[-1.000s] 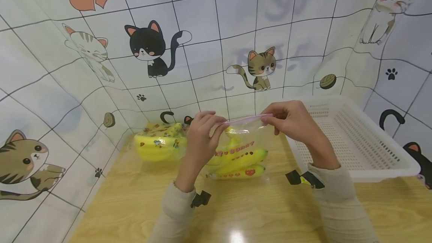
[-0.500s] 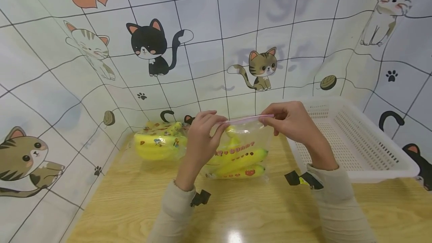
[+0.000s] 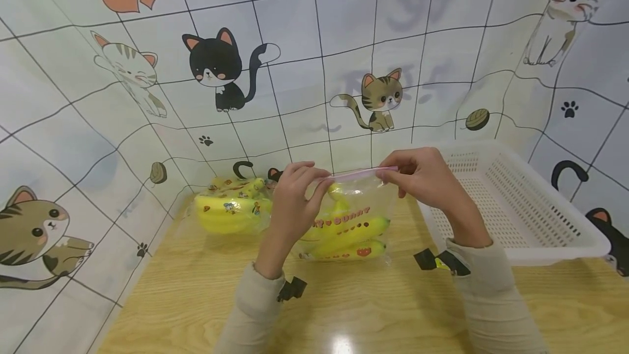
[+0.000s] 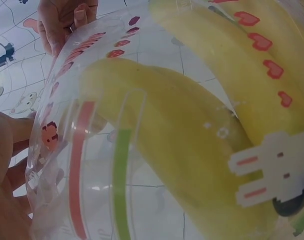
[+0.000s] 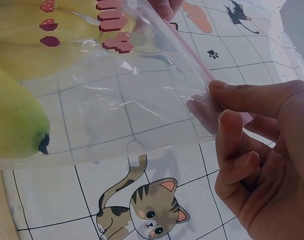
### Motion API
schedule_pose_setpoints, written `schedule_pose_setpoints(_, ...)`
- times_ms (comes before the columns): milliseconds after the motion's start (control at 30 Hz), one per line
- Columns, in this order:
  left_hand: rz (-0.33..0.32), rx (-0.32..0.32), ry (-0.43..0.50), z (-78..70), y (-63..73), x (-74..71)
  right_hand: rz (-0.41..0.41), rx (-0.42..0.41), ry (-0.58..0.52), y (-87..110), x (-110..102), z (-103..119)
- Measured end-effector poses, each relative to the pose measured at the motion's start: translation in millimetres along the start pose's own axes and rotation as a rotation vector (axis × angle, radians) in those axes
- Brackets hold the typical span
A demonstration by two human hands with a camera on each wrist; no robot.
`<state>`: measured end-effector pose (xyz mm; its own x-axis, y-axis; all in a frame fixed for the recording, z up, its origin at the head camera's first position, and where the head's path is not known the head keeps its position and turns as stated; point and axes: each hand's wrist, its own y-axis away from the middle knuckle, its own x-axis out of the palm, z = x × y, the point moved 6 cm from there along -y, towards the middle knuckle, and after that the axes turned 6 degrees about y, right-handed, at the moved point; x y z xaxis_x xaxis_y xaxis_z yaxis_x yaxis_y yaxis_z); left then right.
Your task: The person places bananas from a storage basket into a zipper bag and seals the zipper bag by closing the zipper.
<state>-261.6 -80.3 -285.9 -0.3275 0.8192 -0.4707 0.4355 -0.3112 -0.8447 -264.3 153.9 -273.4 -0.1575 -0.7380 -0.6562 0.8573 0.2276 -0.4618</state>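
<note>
A clear printed zip bag (image 3: pixel 378 201) with a pink zip strip (image 3: pixel 363 172) stands on the table with several yellow bananas (image 3: pixel 361 229) inside. My left hand (image 3: pixel 295 201) pinches the top edge at the bag's left part, thumb against fingers. At the right end of the strip, my right hand (image 3: pixel 425 176) pinches the corner between thumb and fingers. Close up in the right wrist view, the thumb (image 5: pixel 251 97) presses on the pink strip. The left wrist view looks through the bag's film (image 4: pixel 152 200) at the bananas, with part of the left hand (image 4: pixel 9 165) at its side.
Another clear printed bag (image 3: pixel 233 209) with yellow fruit stands at the back left, beside my left hand. To the right, a white perforated plastic basket (image 3: pixel 555 255) sits near my right forearm. A cat-patterned sheet (image 3: pixel 304 97) rises behind the wooden table (image 3: pixel 344 305).
Both hands keep their grip on the bag's top edge. The right hand shows only a very slight shift at the corner; the bag and bananas stay in place.
</note>
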Motion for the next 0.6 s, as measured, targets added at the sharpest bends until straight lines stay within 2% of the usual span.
schedule_pose_setpoints(267, 0.007, -0.017, -0.007, 0.6, 0.3, 0.3, 0.003, -0.003, 0.021, -0.8, 1.3, -2.9)
schedule_pose_setpoints(600, -0.005, -0.008, -0.004, -1.2, -0.4, -1.0, 0.007, -0.004, -0.009, -0.2, 1.5, 0.9)
